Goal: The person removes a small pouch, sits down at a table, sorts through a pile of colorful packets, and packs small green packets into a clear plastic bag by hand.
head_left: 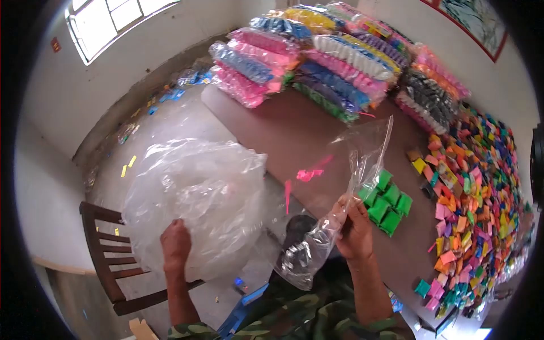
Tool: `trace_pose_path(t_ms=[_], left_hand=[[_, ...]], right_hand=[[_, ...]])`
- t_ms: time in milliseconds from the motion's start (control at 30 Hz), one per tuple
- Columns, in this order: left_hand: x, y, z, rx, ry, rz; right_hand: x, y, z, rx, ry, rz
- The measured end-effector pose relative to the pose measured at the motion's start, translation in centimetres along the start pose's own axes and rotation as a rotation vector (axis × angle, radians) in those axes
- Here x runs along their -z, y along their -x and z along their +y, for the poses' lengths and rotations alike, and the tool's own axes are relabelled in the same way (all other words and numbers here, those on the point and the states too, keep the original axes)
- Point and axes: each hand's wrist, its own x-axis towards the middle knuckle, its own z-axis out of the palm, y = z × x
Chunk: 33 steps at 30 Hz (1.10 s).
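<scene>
At four o'clock, the right hand [356, 229] pinches a clear bag [324, 235]; at eight, the left hand [175, 245] curls over a plastic sack [212, 195], grip unclear. A light pinch should avoid creasing.

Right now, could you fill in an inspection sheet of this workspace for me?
Surface: brown table, partly covered.
Job's things: clear bag in the right hand; green packets on the table beside that hand; large plastic bag at left.
Clutter: pink scraps and heaped colourful packets on the table; yellow scraps on the floor.
Hands: right grips the clear bag; left hand makes a fist before the plastic bag, hold unclear.
Cables: nothing seen.
Surroundings: stacked wrapped bundles on the table's far end; wooden chair; window.
</scene>
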Motion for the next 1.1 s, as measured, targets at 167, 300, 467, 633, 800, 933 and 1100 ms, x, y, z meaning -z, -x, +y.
trace_pose_path(t_ms=[167, 300, 467, 633, 800, 933, 1100], left_hand=[[5.9, 0.9, -2.4, 0.170, -0.076, 0.156], [11.2, 0.5, 0.6, 0.154, -0.097, 0.450], [14.2, 2.5, 14.1, -0.027, 0.277, 0.738], [11.9, 5.0, 23.7, -0.279, 0.944, 0.139], [8.3, 8.0, 32.2, -0.285, 1.563, -0.779], [6.2, 9.6, 34.4, -0.319, 1.446, -0.855], [4.9, 10.3, 36.3, -0.299, 1.376, -0.828]], right_hand=[[4.5, 3.5, -3.4, -0.016, -0.128, 0.103], [6.3, 5.9, -5.2, 0.013, -0.174, 0.272], [9.1, 8.7, -5.8, 0.020, -0.145, 0.261], [10.3, 11.1, -6.1, 0.106, -0.001, 0.425], [12.6, 13.9, -6.6, 0.186, 0.282, 0.360], [12.8, 16.3, -8.0, 0.257, 0.530, 0.531], [13.8, 18.9, -9.7, 0.324, 0.652, 0.659]])
